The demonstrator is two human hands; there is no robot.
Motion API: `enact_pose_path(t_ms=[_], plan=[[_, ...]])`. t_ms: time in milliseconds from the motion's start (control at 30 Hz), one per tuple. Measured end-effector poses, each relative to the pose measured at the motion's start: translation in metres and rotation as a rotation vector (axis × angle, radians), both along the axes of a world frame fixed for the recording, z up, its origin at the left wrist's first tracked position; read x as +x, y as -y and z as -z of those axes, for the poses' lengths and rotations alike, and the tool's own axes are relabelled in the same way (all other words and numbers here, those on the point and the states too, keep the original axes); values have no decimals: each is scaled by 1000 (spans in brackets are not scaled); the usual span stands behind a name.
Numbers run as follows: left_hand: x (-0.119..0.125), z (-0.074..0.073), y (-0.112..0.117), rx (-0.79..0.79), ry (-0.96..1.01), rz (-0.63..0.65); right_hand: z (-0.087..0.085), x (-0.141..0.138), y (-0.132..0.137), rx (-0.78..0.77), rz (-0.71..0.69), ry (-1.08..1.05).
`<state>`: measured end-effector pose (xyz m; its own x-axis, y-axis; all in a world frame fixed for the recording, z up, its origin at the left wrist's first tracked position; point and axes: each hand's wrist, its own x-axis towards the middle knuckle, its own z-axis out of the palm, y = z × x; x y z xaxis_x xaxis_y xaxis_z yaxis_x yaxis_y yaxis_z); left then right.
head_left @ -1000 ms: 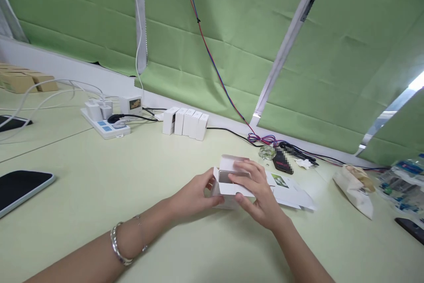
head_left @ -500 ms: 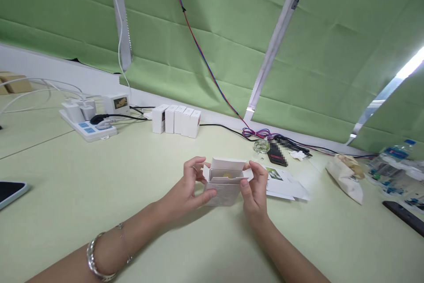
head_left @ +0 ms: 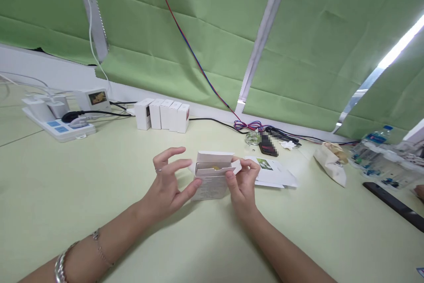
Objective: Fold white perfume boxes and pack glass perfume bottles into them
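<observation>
A small white carton stands upright on the pale green table with its top flaps open and something yellowish inside. My left hand touches the carton's left side with the thumb, while its other fingers are spread apart. My right hand pinches the carton's right side and side flap between thumb and fingers. A bracelet sits on my left wrist.
A row of small white boxes stands at the back by the wall. A power strip with chargers lies at back left. Flat white leaflets, a glass item, a crumpled bag, water bottles and a dark phone lie to the right.
The carton was tipped from lying down to standing upright with its top open. My left fingers have spread away from its flap. The view has swung to the right.
</observation>
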<state>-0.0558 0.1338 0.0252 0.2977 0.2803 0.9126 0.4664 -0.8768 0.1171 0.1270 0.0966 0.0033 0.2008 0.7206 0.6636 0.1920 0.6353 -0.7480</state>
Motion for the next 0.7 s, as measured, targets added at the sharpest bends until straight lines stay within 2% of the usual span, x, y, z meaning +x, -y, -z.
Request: enact_pose_path(t_ms=[133,300,367,500,633,700], plan=[[0,-1,0,34,-43,-25,0,0,-1,-9,-5,-25],[-2,2,-1,-158,-144,-118,1,1,-1,-37,-11,-72],[-4,3,-3,-214,-166,-113,-1,3,0,-49,-6,-11],[-4,3,-4,-262,-146,-90,-6,7,1,-33,-20,248],[-1,5,-2,-235,-51,-63,-7,9,2,-46,-22,263],[1,6,-1,-231,22,-1,-7,9,1,-54,-26,256]])
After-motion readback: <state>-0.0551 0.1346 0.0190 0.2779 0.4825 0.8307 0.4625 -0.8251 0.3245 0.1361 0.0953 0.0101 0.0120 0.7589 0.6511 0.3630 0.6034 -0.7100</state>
